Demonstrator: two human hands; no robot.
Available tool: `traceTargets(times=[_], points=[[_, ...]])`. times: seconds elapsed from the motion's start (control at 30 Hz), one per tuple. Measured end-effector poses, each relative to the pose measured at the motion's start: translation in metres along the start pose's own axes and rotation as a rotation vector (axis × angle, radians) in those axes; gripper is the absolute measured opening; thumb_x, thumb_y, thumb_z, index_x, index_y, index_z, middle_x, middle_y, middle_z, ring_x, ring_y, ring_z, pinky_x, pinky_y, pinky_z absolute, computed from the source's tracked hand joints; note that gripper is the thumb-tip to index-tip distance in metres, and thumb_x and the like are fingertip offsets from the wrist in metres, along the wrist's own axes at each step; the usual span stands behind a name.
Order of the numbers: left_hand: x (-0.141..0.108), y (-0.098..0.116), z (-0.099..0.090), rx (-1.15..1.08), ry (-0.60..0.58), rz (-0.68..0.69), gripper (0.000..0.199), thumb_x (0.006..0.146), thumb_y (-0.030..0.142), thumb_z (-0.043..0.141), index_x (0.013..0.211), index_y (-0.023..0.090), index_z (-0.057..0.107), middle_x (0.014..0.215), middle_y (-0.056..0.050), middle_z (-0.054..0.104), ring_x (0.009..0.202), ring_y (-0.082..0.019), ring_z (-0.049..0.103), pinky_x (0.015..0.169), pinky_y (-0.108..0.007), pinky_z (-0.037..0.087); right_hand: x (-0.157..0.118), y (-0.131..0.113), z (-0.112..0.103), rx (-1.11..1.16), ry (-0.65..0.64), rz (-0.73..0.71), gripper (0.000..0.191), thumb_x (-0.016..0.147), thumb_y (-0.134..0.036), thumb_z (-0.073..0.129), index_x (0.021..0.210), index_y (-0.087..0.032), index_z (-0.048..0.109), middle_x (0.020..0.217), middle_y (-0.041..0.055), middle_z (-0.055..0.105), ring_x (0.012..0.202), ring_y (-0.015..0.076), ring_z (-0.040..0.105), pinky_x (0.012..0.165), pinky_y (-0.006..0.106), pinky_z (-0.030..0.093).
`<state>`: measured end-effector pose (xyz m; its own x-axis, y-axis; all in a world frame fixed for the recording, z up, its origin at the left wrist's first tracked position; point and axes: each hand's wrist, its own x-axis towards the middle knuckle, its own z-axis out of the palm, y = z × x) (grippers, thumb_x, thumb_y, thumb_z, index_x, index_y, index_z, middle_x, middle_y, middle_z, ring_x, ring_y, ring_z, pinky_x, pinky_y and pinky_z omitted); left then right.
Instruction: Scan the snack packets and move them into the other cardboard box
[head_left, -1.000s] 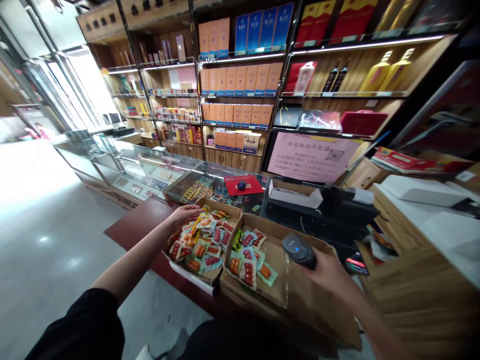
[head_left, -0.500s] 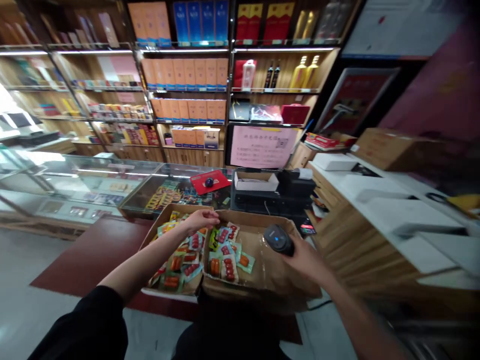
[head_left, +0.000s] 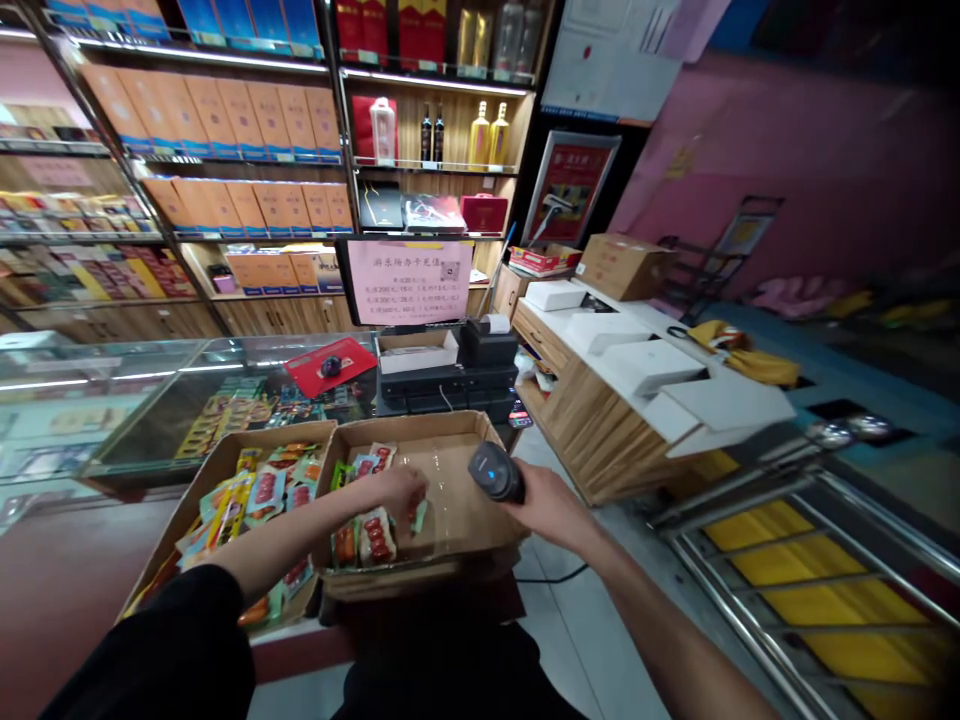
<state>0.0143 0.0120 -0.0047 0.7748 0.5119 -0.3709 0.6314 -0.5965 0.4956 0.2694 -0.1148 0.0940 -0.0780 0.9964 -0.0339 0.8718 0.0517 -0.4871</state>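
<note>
Over the right box, left hand pinches a packet, right hand grips the scanner

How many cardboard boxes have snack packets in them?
2. The left box is nearly full of packets. The right box holds a few, where the left hand reaches, beside the scanner in the right hand.

shop | stocked shelves | glass counter | till screen

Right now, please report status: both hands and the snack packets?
Left hand down on snack packets in right box. Right hand grips scanner. Nothing between them.
</note>
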Motion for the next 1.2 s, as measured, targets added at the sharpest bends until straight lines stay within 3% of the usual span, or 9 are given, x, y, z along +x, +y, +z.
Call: traceTargets(times=[0.2,0.33,0.43,0.57,0.7,0.8,0.87,1.07,1.2], points=[[0.009,0.017,0.019,0.307,0.043,-0.118,0.064,0.048,0.042,0.091,0.102,0.017,0.069,0.108,-0.02,0.067,0.104,-0.038,0.063,0.095,-0.047,0.043,0.003,0.011,-0.002,0.056,-0.02,-0.072,0.03,0.075,-0.023,0.07,0.106,-0.021,0.068,0.101,0.009,0.077,0.097,0.0291,0.071,0.074,0.028,0.047],[0.004,0.015,0.013,0.27,-0.005,-0.092,0.047,0.05,0.037,0.087,0.089,0.018,0.071,0.103,-0.017,0.069,0.097,-0.035,0.065,0.09,-0.043,0.046,0.006,0.02,-0.003,0.069,-0.054,-0.116,0.029,0.074,-0.02,0.068,0.103,-0.021,0.067,0.099,0.0083,0.077,0.097,0.0288,0.071,0.073,0.028,0.047],[0.001,0.009,0.004,0.169,0.076,-0.13,0.03,0.056,0.032,0.081,0.081,0.021,0.072,0.089,-0.011,0.071,0.085,-0.031,0.068,0.081,-0.037,0.048,0.009,0.026,-0.006,0.056,-0.068,-0.141,0.03,0.073,-0.02,0.067,0.102,-0.02,0.066,0.101,0.0093,0.077,0.098,0.0295,0.071,0.073,0.027,0.046],[0.002,0.0,-0.011,-0.14,0.404,-0.268,0.01,0.062,0.027,0.074,0.069,0.021,0.07,0.062,-0.004,0.064,0.071,-0.023,0.066,0.073,-0.029,0.048,0.015,0.03,-0.008,0.048,-0.08,-0.179,0.028,0.074,-0.022,0.065,0.102,-0.02,0.066,0.099,0.0097,0.077,0.095,0.0293,0.072,0.071,0.027,0.046],[0.006,0.0,-0.024,-0.807,0.648,-0.327,0.019,0.068,0.029,0.074,0.083,0.018,0.07,0.064,0.0,0.064,0.061,-0.015,0.061,0.061,-0.023,0.049,0.026,0.03,-0.005,0.09,-0.074,-0.237,0.031,0.076,-0.022,0.064,0.107,-0.02,0.067,0.104,0.0093,0.077,0.099,0.0287,0.071,0.075,0.028,0.048],[0.007,0.006,-0.029,-1.259,0.65,-0.364,0.033,0.07,0.034,0.078,0.097,0.019,0.066,0.067,0.002,0.063,0.053,-0.01,0.057,0.057,-0.024,0.052,0.034,0.027,-0.004,0.097,-0.085,-0.253,0.029,0.077,-0.025,0.065,0.105,-0.019,0.067,0.101,0.0095,0.077,0.096,0.0287,0.072,0.072,0.027,0.048],[0.005,0.011,-0.032,-1.408,0.649,-0.37,0.039,0.07,0.036,0.08,0.102,0.02,0.063,0.069,0.003,0.063,0.051,-0.009,0.057,0.058,-0.025,0.054,0.039,0.025,-0.003,0.097,-0.097,-0.258,0.028,0.076,-0.025,0.066,0.103,-0.018,0.068,0.099,0.0098,0.077,0.094,0.0286,0.072,0.07,0.027,0.048],[-0.001,0.02,-0.038,-1.479,0.632,-0.305,0.049,0.059,0.024,0.09,0.097,0.019,0.06,0.084,-0.001,0.071,0.068,-0.014,0.068,0.063,-0.026,0.056,0.047,0.02,0.0,0.141,-0.106,-0.301,0.04,0.075,-0.025,0.068,0.114,-0.018,0.067,0.107,0.0116,0.076,0.101,0.0302,0.071,0.079,0.03,0.051],[0.004,0.018,-0.042,-1.529,0.701,-0.372,0.041,0.06,0.022,0.09,0.086,0.015,0.059,0.075,-0.003,0.071,0.058,-0.013,0.066,0.06,-0.026,0.055,0.05,0.015,0.001,0.172,-0.118,-0.327,0.043,0.075,-0.025,0.07,0.117,-0.019,0.066,0.11,0.0099,0.076,0.104,0.0295,0.07,0.084,0.031,0.051]])
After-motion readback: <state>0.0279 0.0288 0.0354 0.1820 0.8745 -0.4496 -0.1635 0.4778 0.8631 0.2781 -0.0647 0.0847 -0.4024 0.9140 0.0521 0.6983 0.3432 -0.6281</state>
